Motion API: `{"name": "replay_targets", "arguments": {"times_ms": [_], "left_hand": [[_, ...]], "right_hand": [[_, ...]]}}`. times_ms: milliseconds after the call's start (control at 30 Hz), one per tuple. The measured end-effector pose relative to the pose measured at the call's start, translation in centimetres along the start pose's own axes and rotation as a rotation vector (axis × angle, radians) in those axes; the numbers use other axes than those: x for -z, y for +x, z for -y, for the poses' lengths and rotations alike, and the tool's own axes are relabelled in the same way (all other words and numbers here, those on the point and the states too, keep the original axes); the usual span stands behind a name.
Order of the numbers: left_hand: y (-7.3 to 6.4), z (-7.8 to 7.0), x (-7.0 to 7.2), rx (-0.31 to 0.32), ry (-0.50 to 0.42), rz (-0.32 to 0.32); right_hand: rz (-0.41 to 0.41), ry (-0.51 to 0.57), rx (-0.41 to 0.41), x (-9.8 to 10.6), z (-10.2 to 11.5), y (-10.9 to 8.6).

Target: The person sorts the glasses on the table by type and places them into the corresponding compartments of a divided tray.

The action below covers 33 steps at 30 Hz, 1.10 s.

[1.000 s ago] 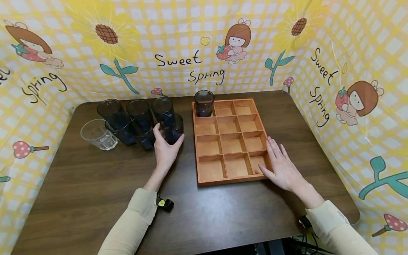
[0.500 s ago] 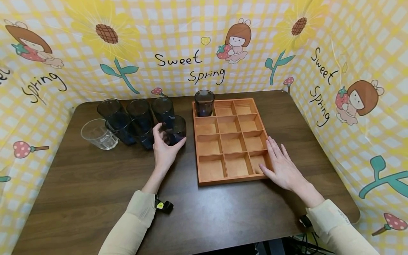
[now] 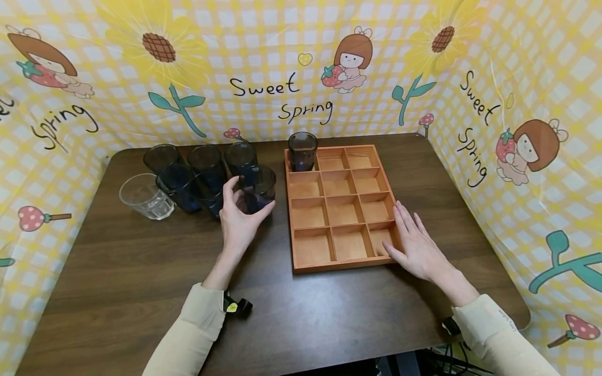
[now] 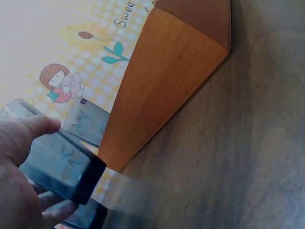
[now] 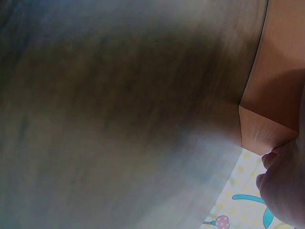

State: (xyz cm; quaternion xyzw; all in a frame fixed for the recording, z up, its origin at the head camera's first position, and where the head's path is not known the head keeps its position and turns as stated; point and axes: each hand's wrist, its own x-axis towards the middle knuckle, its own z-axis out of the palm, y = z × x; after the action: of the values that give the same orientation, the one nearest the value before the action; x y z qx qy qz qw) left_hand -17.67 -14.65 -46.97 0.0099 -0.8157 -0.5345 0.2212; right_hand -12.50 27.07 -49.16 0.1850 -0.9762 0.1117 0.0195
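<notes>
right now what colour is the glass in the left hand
The glass is smoky blue-grey and see-through, best seen in the left wrist view.

The dark tumbler (image 3: 262,189) in the left hand (image 3: 239,222) looks to be of tinted glass or hard plastic, which of them cannot be told, and its see-through wall is smooth and glossy; the clear tumbler (image 3: 152,203) has a similarly shiny surface. The divided tray (image 3: 338,267) appears made of smooth wood with a soft satin finish, while the counter (image 3: 141,282) shows wood grain under a dull sheen. The printed wall covering (image 3: 268,36) looks like thin, lightly creased sheet, and the pale sleeve (image 3: 185,326) like matt cloth.
</notes>
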Motion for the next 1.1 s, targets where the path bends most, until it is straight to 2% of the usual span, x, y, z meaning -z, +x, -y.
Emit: {"name": "replay_targets", "arguments": {"times_ms": [167, 367, 533, 700, 800, 1000, 1100], "left_hand": [[0.0, -0.6, 0.1, -0.03, -0.014, 0.024], [-0.1, -1.9, -0.2, -0.025, -0.063, 0.062], [-0.4, -4.2, -0.4, -0.002, -0.111, 0.083], [-0.4, -6.3, -0.5, 0.019, -0.172, 0.137], [-0.2, -6.4, -1.0, 0.03, -0.209, 0.177], [0.5, -4.7, -2.2, 0.049, -0.243, 0.238], [0.8, -4.3, -2.6, 0.048, -0.252, 0.26]], "right_hand": [[0.009, 0.005, -0.005, 0.1, 0.0, -0.1], [0.02, 0.003, -0.016, 0.0, 0.0, 0.0], [-0.004, -0.009, -0.005, 0.0, 0.0, 0.0], [-0.01, -0.008, -0.002, 0.0, -0.1, 0.0], [-0.007, -0.008, -0.004, -0.1, -0.1, 0.0], [0.011, -0.004, -0.015, 0.0, -0.1, 0.1], [0.015, -0.008, -0.017, 0.0, -0.1, 0.1]]}}
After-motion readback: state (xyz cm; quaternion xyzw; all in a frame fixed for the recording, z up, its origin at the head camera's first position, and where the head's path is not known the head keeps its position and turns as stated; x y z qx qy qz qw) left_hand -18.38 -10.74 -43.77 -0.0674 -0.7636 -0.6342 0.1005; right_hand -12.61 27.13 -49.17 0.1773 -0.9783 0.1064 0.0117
